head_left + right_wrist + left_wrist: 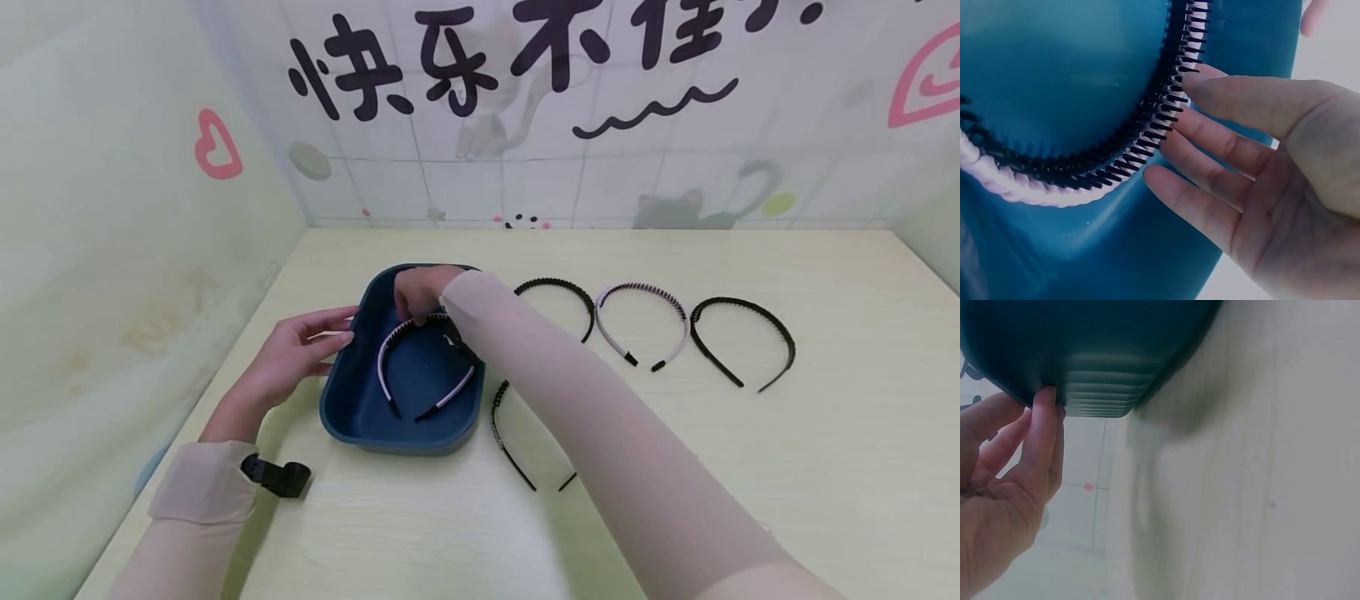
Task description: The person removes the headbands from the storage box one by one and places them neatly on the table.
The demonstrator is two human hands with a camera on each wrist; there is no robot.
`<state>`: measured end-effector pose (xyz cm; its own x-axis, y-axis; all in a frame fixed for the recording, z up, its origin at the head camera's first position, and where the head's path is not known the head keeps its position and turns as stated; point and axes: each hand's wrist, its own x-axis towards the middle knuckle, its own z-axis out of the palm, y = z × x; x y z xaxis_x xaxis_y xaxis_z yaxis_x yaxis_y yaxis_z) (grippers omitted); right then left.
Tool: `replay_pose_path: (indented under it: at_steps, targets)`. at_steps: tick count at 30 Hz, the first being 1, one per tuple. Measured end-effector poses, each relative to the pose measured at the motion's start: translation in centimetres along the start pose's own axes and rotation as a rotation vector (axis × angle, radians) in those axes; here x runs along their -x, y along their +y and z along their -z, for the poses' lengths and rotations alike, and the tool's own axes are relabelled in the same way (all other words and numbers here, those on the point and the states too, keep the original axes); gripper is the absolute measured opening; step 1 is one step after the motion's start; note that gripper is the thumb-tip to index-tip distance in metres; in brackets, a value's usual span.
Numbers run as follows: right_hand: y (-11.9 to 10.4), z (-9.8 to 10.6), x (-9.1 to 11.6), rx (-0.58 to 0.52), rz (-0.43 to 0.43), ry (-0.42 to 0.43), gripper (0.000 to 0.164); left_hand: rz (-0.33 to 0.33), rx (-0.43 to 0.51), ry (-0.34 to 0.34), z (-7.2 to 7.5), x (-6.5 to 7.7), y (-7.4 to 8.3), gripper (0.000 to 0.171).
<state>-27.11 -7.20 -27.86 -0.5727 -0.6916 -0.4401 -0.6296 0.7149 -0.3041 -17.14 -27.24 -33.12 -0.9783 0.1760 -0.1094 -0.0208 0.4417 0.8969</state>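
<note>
A blue plastic basin (348, 432) stands on the left part of the table. Inside it is a pale pink headband (385, 367) with dark tips and black comb teeth. My right hand (422, 292) reaches into the basin and pinches this headband at its curved top; in the right wrist view the thumb (1229, 94) lies on one side and fingertips meet the toothed band (1175, 94). At the basin's left side, my left hand (296, 350) touches the outer wall with extended fingers. The left wrist view has those fingertips (1044, 403) against the basin's side (1104, 381).
To the right lie a black headband (555, 282), a pale headband with black teeth (647, 288) and another black headband (742, 302). A further dark headband (497, 425) lies nearer, partly hidden under my right arm. Printed cloth (450, 192) hangs behind the table (825, 467).
</note>
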Motion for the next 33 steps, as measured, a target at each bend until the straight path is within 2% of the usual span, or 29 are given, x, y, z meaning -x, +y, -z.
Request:
replay_pose_path:
  at_steps: [21,33]
  targets:
    - [0.3,-0.3,-0.7,-0.05,-0.016,0.027,0.024,-0.009,0.003,0.0,0.0,0.1,0.2,0.055]
    - [0.4,0.0,0.3,-0.131,-0.045,0.052,0.022,-0.015,0.003,-0.003,-0.1,0.0,0.2,0.055]
